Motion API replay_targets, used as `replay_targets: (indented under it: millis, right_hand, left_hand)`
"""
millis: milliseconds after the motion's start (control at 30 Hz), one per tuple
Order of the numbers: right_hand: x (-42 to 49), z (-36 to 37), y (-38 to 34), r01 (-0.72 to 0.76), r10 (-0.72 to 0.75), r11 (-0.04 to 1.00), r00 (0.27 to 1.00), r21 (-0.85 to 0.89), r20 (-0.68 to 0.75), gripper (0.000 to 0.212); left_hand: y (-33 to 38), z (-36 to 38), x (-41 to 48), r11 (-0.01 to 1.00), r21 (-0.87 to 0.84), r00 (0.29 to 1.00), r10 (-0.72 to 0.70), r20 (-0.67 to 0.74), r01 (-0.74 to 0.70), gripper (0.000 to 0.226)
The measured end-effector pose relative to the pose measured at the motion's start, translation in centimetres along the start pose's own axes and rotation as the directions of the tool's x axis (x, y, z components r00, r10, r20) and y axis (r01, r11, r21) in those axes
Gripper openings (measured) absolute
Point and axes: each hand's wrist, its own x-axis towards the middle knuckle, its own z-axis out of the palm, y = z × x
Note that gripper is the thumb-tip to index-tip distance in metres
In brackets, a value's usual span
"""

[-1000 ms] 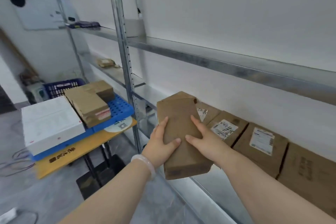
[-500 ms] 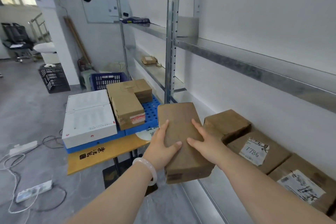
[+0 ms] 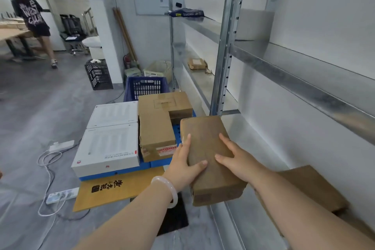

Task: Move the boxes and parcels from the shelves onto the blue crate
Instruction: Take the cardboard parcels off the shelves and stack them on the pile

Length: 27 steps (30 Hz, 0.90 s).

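Observation:
I hold a brown cardboard box (image 3: 205,138) in the air between the shelf and the crate. My left hand (image 3: 185,165) grips its left side, thumb on top. My right hand (image 3: 236,159) grips its right side, fingers spread over the top. The blue crate (image 3: 162,162) sits to the left on a yellow board. On the crate lie a white flat box (image 3: 107,148), a second white box (image 3: 114,113) and two brown boxes (image 3: 156,128). One more brown box (image 3: 316,186) remains on the metal shelf (image 3: 249,130) behind my right forearm.
A small parcel (image 3: 196,63) lies farther along the shelf, a dark packet (image 3: 187,13) on the shelf above. A blue basket (image 3: 146,87) and a black crate (image 3: 98,74) stand on the floor. Power strips and cables (image 3: 50,160) lie left. A person (image 3: 33,20) walks at far left.
I have turned left with the box, carrying it away from the shelf toward the blue crate. The row of shelf boxes has slid out of view on the right.

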Motion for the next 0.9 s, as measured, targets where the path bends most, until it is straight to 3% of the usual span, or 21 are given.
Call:
replay_targets:
  millis: [300, 400, 600, 733, 900]
  right_hand:
    - [11.9, 1.0, -0.6, -0.078, 0.079, 0.996, 0.997, 0.051, -0.014, 0.071]
    - [15.4, 1.2, -1.1, -0.107, 0.108, 0.992, 0.994, 0.069, -0.021, 0.072]
    - [20.8, 3.0, -0.6, -0.149, 0.149, 0.989, 0.988, -0.003, 0.036, 0.073]
    - [23.6, 2.9, -0.5, -0.143, 0.146, 0.989, 0.985, -0.036, 0.096, 0.071]
    - [26.9, 2.7, 0.3, -0.133, 0.136, 0.991, 0.978, -0.029, 0.159, 0.071]
  left_hand:
    - [-3.8, -5.2, 10.3, 0.996, 0.088, 0.996, -0.012, 0.094, 0.004, 0.09]
    - [-4.8, -7.2, 13.3, 0.986, 0.164, 0.997, -0.025, 0.076, 0.012, 0.076]
    - [-6.8, -9.0, 16.9, 0.899, 0.437, 0.999, 0.011, 0.039, -0.027, 0.063]
    - [-8.4, -9.3, 18.8, 0.775, 0.631, 0.999, 0.021, 0.027, -0.033, 0.061]
    - [-9.9, -9.0, 20.6, 0.711, 0.698, 0.991, -0.134, 0.017, 0.084, 0.064]
